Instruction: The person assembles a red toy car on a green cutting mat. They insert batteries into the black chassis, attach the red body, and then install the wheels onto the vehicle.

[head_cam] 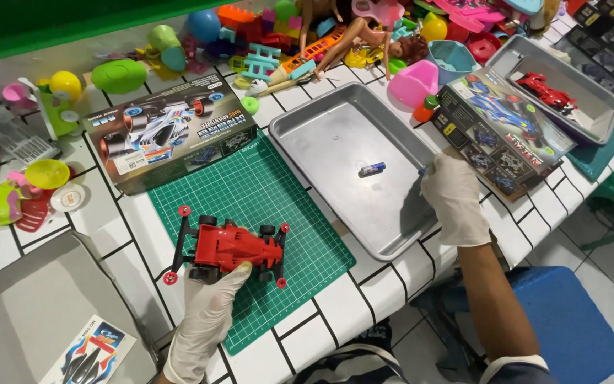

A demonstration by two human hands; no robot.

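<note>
The left hand (207,313), gloved in white, is gripping the rear of a red toy car (230,247), fingers curled over its near side. The car is lying on a green mat (264,192) just beyond that hand, its long axis running left to right across the mat; which end is the nose I cannot tell. The right hand (455,195), also gloved, is resting over the right rim of a steel tray (335,128), fingers loosely closed, seemingly pinching something small and blue at its fingertips. A small battery (372,168) is lying in the tray just left of that hand, its long axis roughly left to right. A car box (168,131) is sitting on the surface beyond the mat.
</note>
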